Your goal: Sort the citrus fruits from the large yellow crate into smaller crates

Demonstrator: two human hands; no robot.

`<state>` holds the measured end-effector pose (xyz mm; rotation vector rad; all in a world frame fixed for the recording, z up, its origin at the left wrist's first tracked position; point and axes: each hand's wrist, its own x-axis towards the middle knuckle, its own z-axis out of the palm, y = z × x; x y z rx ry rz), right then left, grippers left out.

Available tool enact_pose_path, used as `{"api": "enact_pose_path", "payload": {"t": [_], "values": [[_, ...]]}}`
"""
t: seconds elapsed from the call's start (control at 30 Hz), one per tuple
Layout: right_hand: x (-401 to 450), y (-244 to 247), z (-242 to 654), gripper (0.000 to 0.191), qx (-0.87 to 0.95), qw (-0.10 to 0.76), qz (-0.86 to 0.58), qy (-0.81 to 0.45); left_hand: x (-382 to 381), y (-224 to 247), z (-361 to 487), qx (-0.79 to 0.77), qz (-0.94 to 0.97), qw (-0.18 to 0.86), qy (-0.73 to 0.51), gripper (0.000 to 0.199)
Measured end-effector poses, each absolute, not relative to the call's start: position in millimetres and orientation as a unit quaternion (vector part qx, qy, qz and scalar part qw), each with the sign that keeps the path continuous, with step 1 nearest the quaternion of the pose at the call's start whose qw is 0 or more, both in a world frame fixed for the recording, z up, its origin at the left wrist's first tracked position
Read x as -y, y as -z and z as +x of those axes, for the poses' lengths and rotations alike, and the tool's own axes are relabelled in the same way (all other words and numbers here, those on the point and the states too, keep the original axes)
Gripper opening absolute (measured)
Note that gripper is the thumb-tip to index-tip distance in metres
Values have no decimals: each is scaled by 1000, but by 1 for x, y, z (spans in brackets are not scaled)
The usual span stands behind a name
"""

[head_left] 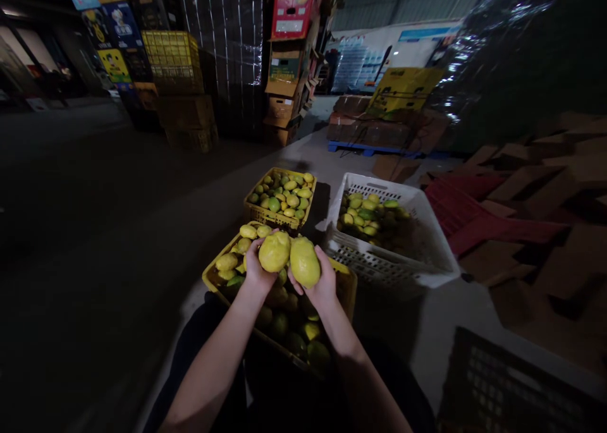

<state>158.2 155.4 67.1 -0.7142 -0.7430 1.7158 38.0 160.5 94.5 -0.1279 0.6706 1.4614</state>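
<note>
Sorting step, by the look of it — the left hand (pixel 256 270) is gripping one lemon (pixel 274 251) and the right hand (pixel 323 286) is gripping another lemon (pixel 304 262), both above the near yellow crate (pixel 212 280). Next move is probably calling for a choice between the far yellow crate (pixel 279 220) and the white crate (pixel 403 262) — then a clean release.

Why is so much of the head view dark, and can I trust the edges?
Head view: light falls on the two lemons and the crates; the floor at left sits in deep shadow. The wide lens bends the edges. Glare streaks the plastic wrap at upper right. The black crate is dim.
</note>
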Motion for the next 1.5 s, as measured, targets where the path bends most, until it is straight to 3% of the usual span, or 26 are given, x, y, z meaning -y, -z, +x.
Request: {"api": "enact_pose_path", "payload": {"t": [0.17,0.33,1.17,1.5], "values": [[-151,-65,154,51,309,513,-300,-742,-161,-92,34,-312,-71,684,-656,24],[-150,-60,145,42,275,555,-293,-729,-161,-87,28,-326,-58,685,-649,12],[-130,-48,129,41,256,460,-283,-802,-155,-85,-14,-350,-70,625,-694,35],[-127,-54,140,41,260,477,-318,-777,-151,-82,7,-400,-31,662,-633,12]]}}
